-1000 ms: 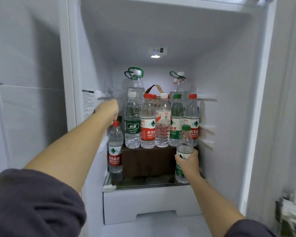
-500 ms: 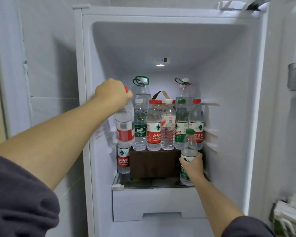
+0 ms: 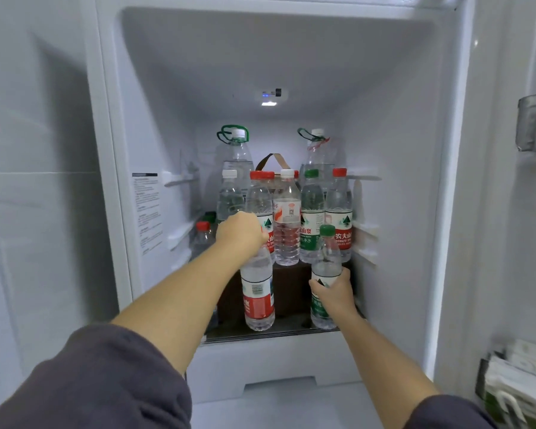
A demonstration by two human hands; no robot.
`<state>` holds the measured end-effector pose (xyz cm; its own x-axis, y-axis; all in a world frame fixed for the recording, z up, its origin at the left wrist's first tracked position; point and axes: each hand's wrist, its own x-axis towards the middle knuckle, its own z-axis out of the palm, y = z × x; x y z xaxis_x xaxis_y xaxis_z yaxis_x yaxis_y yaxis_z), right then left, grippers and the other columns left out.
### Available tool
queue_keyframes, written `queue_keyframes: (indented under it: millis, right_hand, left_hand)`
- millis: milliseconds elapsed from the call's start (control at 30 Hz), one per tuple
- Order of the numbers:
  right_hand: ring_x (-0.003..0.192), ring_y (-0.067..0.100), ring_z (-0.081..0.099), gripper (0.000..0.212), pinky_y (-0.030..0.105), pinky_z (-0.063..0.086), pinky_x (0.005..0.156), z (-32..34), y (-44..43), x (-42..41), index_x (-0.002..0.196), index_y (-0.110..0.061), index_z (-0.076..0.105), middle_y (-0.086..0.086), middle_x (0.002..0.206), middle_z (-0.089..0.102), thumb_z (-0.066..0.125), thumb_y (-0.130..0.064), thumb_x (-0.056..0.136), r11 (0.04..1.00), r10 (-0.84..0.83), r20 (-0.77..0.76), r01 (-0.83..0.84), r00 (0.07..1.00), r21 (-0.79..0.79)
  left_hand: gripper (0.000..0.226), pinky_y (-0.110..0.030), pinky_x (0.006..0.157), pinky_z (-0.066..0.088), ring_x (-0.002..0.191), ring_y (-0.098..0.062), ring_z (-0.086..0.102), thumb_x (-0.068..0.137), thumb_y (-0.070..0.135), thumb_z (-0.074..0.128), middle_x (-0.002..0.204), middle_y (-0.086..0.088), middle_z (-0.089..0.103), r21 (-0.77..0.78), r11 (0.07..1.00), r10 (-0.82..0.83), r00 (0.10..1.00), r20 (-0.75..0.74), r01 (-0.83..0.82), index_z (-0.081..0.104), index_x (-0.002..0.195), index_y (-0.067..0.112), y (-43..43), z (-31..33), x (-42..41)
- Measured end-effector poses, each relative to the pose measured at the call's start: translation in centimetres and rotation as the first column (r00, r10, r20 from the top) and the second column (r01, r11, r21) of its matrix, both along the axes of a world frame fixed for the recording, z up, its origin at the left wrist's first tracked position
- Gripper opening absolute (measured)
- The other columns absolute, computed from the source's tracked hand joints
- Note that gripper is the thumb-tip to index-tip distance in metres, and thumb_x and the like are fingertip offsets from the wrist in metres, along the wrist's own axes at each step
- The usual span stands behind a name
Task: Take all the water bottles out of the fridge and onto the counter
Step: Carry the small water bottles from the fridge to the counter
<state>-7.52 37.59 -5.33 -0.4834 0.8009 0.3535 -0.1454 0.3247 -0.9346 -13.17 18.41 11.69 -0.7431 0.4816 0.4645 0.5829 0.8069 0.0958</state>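
Red-label water bottle [image 3: 258, 292] gripped at neck by left hand [image 3: 240, 234]; right hand [image 3: 334, 294] wraps green-cap water bottle [image 3: 326, 258] inside fridge [image 3: 390, 144].

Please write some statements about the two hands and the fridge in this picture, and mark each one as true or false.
1. The left hand grips the clear plastic bottle with a red label at its top. True.
2. The right hand holds nothing. False: it grips the small clear bottle with a green cap around its body.
3. The white fridge is closed. False: it stands open, with the bottles in view.
4. A small light is lit inside, above the bottles. True.
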Motion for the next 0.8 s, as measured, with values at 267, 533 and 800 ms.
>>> queue_keyframes:
  millis: [267,533,800]
  right_hand:
    - [0.098,0.018,0.058,0.063,0.027,0.046,0.078,-0.4,0.4,-0.3,0.118,-0.021,0.038,0.002,0.109,0.057,0.082,-0.012,0.074,1.0,-0.006,0.007,0.006,1.0,0.001]
    - [0.088,0.009,0.056,0.06,0.016,0.041,0.066,-0.3,0.1,0.0,0.117,-0.022,0.037,-0.001,0.105,0.056,0.081,-0.013,0.076,0.999,-0.037,0.033,0.035,0.999,0.034]
    - [0.09,0.01,0.056,0.064,0.017,0.043,0.067,-0.1,0.0,0.1,0.125,-0.014,0.04,0.002,0.109,0.057,0.081,-0.012,0.076,0.999,-0.038,0.052,0.037,0.998,0.024]
  left_hand:
    - [0.046,-0.027,0.056,0.04,0.07,-0.02,0.058,0.09,0.059,0.052,0.073,0.001,0.058,0.222,0.975,0.018,0.997,-0.078,-0.001,0.06,0.083,0.014,2.3,-3.6,-3.3]
    - [0.04,-0.021,0.064,0.041,0.082,0.003,0.056,0.078,0.05,0.071,0.089,0.019,0.058,0.782,0.595,-0.5,0.847,0.18,0.186,0.049,0.105,0.029,1.8,-9.4,-5.2]
    - [0.067,-0.013,0.066,0.04,0.082,0.003,0.054,0.067,0.038,0.085,0.093,0.023,0.054,0.876,0.482,-0.528,0.805,0.271,0.021,0.038,0.113,0.036,1.6,-15.5,-4.1]
